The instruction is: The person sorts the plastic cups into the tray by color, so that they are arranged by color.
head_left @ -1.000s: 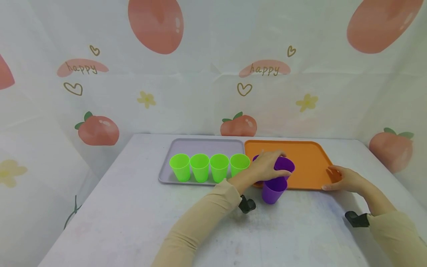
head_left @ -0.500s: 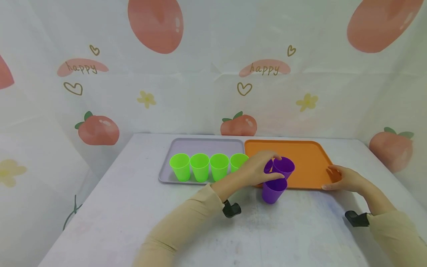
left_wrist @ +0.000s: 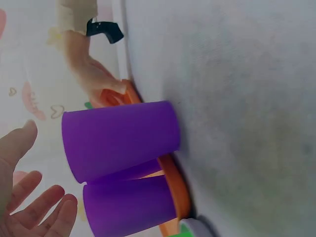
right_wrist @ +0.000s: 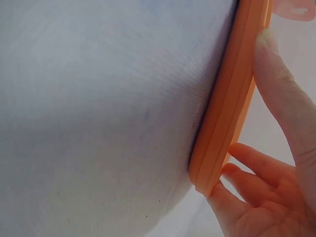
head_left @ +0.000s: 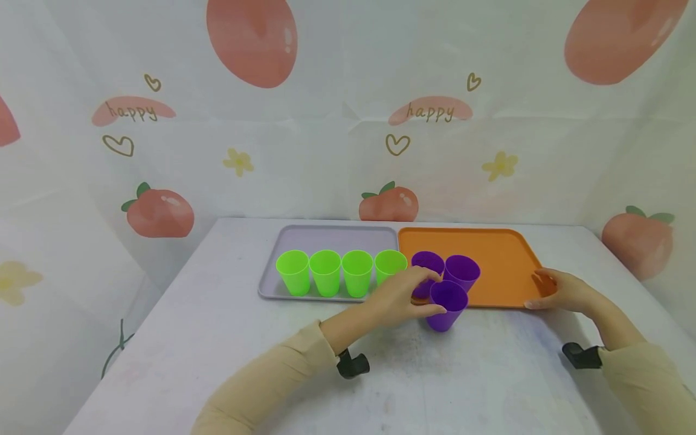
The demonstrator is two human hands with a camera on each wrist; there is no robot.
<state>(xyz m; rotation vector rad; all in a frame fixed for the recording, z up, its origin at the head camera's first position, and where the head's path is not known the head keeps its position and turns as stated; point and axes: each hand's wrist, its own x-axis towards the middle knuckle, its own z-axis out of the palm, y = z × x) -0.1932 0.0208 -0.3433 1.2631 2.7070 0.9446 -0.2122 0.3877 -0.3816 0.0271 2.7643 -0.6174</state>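
Note:
Three purple cups are grouped at the left of the orange tray (head_left: 502, 260). Two of them, a left cup (head_left: 428, 259) and a right cup (head_left: 463, 270), stand upright on the tray. The front purple cup (head_left: 444, 317) is just before the tray's front edge, standing on the table. My left hand (head_left: 393, 300) is beside that front cup, thumb and fingers spread; in the left wrist view a gap separates the fingers from the purple wall. With thumb and fingers around the near right corner, my right hand (right_wrist: 269, 197) grips the orange tray's rim (right_wrist: 224, 108).
Left of the orange tray lies a grey tray (head_left: 337, 234), holding a row of several green cups (head_left: 326, 275) along its front. A white table (head_left: 478, 374) carries everything. Behind hangs a fruit-print cloth (head_left: 315, 157).
My left hand has drawn back from over the purple cups, leftward and toward me, uncovering the rear left cup. The right hand stays at the tray corner and the cups stay put.

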